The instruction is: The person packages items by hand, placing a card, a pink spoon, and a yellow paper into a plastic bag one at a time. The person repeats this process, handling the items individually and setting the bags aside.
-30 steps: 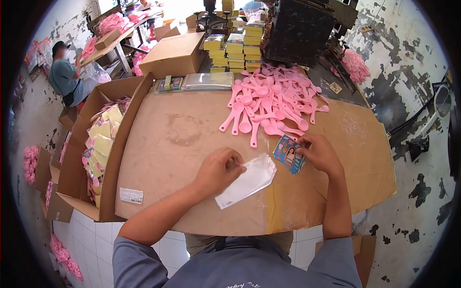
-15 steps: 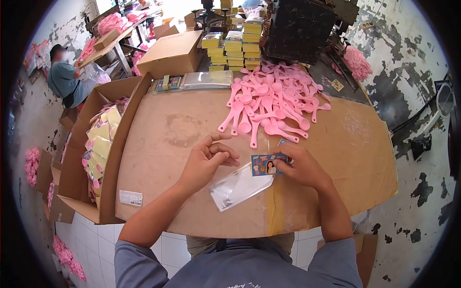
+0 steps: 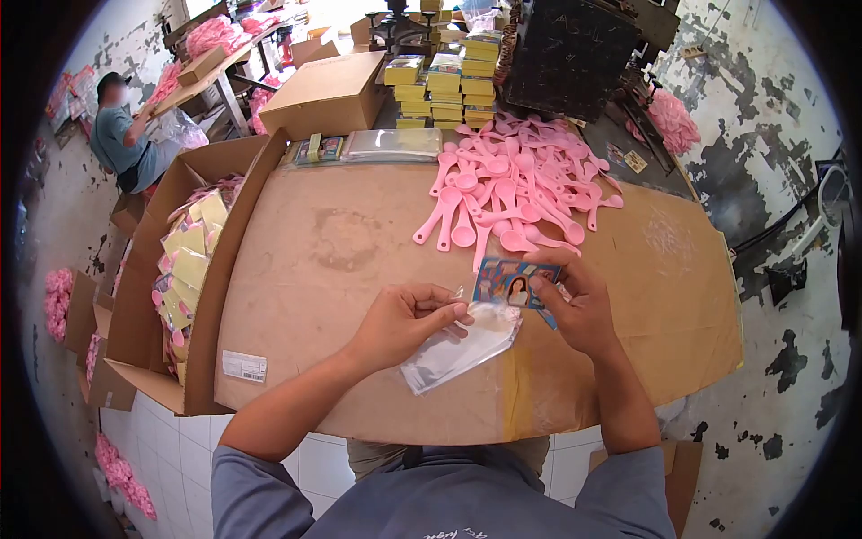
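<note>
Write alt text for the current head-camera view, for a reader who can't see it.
A person's right hand holds a blue printed picture card beside their left hand, over clear plastic bags on a brown cardboard-covered table. Beyond lies a heap of pink plastic spoons; at left, an open brown cardboard box holds yellow-and-pink packets.

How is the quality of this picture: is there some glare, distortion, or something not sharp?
Head view: strong wide-lens distortion, with dark corners; glare on the clear sleeves behind the cardboard sheet; background washed out beyond the yellow stacks; the seated person's head blurred; small print on the card in the right hand too soft to read.
</note>
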Motion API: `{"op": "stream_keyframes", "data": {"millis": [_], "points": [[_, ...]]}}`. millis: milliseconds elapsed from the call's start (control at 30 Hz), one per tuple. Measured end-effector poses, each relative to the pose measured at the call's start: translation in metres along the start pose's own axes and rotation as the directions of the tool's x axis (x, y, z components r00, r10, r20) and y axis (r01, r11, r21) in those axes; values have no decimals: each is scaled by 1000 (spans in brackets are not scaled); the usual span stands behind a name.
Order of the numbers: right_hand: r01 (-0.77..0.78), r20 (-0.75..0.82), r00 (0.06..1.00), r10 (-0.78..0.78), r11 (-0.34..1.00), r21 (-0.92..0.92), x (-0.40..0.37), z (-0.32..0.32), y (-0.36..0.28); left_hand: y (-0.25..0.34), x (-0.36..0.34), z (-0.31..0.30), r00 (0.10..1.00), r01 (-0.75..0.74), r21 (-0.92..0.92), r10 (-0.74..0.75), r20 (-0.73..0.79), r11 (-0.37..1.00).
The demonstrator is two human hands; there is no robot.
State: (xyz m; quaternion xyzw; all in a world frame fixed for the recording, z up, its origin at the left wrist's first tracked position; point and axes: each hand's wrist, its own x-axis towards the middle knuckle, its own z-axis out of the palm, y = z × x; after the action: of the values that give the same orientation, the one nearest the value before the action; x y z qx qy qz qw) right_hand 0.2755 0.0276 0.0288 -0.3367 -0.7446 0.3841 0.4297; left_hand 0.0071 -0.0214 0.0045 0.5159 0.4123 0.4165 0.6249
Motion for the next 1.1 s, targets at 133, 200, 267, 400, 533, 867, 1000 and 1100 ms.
{"op": "stream_keyframes", "data": {"millis": [133, 200, 267, 400, 533, 867, 1000, 1100], "points": [[162, 215, 969, -120, 969, -189, 3, -3, -2, -5, -3, 5, 999, -46, 151, 45, 10, 987], [119, 207, 975, -82, 978, -172, 2, 7, -5, -7, -4, 8, 997, -71, 270, 64, 37, 960], [-28, 154, 987, 49, 990, -141, -4, 18, -14, -7, -6, 10, 996, -83, 372, 66, 59, 925], [-155, 27, 988, 152, 972, 180, -8, 28, 4, -10, -4, 11, 997, -72, 259, 70, 19, 963], [-16, 218, 976, 6, 999, 43, -6, 24, 0, -4, -6, 11, 999, -40, 160, 40, 4, 986], [-14, -43, 999, -17, 765, -643, 23, -23, 58, 5, -5, 8, 999, 29, 105, -26, -27, 994], [39, -21, 997, -71, 746, -664, 25, -17, 54, 1, -4, 8, 999, -9, 72, 12, -39, 997], [117, 47, 993, -109, 852, -510, 23, -14, 24, 4, -4, 8, 996, -55, 44, 58, -68, 998]]}}
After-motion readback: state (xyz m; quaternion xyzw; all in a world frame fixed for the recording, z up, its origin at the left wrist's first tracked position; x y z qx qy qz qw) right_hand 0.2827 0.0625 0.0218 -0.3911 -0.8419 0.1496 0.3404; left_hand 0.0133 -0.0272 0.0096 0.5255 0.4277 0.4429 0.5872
